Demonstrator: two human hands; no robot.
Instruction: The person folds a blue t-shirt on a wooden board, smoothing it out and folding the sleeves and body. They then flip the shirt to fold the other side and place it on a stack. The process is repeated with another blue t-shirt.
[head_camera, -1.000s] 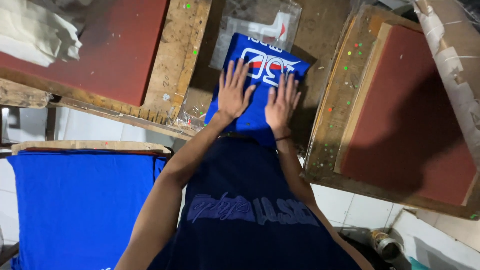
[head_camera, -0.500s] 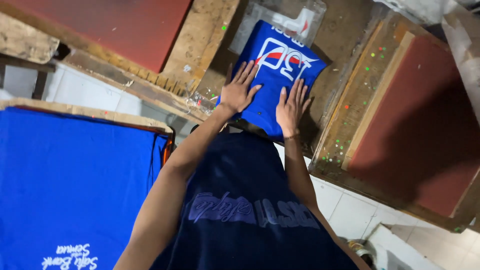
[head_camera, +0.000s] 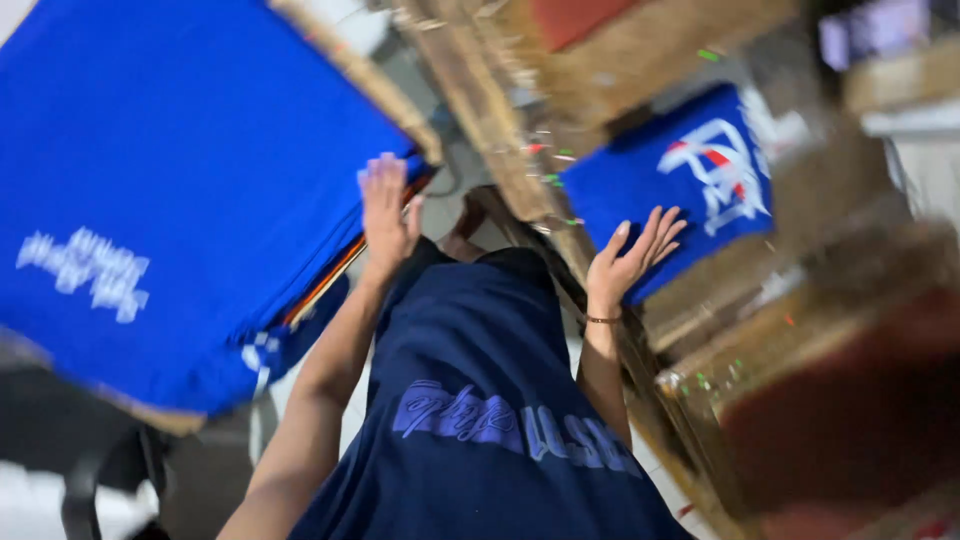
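The head view is motion-blurred. My left hand (head_camera: 386, 206) is open, fingers up, at the right edge of a large blue cloth (head_camera: 170, 190) with white print, stretched on a wooden board. My right hand (head_camera: 632, 256) is open too, with a thin bracelet on the wrist. It hovers at the near corner of a smaller blue printed cloth (head_camera: 690, 180) lying on the wooden workbench (head_camera: 500, 120). Neither hand holds anything. My dark blue shirt (head_camera: 480, 410) fills the lower middle.
A wooden frame with a dark red panel (head_camera: 850, 420) lies at the lower right. Another red panel (head_camera: 590, 20) sits at the top. Paint specks dot the wooden bench edges. Pale tiled floor (head_camera: 30, 500) shows at the lower left.
Both hands have lifted off the small blue printed cloth. My left hand has swung left to the big blue cloth, and the view has turned left with it.
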